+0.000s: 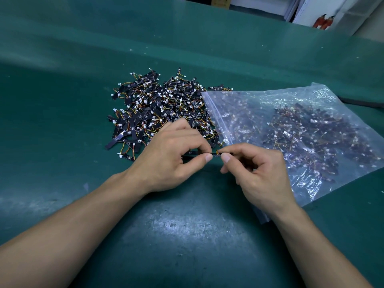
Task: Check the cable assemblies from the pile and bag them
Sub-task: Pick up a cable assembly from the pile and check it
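White print on parts in the pile (pixel 162 109) is too small to read. A clear zip bag (pixel 270 100) lies flat on the green mat (pixel 187 235), part full of assemblies, its zip edge over the pile. The left hand (pixel 172 156) and right hand (pixel 259 175) each pinch one assembly (pixel 216 155), a black strip with orange-yellow wires, between thumb and forefinger, just before the pile.

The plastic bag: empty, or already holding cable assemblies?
Already holding many. Dark cable assemblies show through the clear plastic bag, which lies flat on the green mat.
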`<action>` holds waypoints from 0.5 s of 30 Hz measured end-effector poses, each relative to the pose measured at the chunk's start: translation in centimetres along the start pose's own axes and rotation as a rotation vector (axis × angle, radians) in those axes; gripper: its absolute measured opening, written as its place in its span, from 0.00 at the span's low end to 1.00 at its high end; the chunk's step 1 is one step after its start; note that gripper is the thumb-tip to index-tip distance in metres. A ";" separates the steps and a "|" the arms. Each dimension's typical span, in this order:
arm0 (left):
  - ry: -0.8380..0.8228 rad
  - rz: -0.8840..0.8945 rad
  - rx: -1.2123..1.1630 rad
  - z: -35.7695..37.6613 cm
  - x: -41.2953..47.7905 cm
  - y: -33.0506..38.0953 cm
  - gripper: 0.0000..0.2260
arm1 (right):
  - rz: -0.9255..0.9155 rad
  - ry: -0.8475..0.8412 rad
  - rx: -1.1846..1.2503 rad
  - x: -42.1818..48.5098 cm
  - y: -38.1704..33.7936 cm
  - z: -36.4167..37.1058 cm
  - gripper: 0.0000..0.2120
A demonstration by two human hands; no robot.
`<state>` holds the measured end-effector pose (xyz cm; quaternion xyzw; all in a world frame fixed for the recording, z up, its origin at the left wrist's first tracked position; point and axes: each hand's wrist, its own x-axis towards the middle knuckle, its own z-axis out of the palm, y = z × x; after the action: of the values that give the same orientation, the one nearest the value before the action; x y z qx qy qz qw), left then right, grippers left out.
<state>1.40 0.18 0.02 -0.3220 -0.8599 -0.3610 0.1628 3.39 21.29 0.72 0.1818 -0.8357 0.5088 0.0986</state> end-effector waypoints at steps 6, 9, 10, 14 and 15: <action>0.013 -0.005 -0.009 0.1 0.0 0.0 0.08 | -0.024 0.013 -0.026 0.1 0.2 0.1 0.06; 0.020 0.000 -0.001 0.1 0.0 -0.1 0.06 | -0.018 0.009 0.005 0.0 0.2 0.0 0.03; 0.019 0.002 0.000 0.1 0.0 -0.1 0.06 | -0.020 0.008 0.006 -0.1 0.2 0.0 0.03; 0.019 0.000 0.001 0.1 -0.1 -0.1 0.05 | -0.054 0.005 -0.036 0.1 0.2 0.1 0.05; 0.021 -0.001 -0.002 0.1 -0.1 -0.1 0.06 | -0.049 0.004 -0.034 0.1 0.3 0.1 0.06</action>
<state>1.39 0.14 -0.12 -0.3180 -0.8580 -0.3652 0.1714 3.19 21.27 0.50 0.1992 -0.8394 0.4923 0.1159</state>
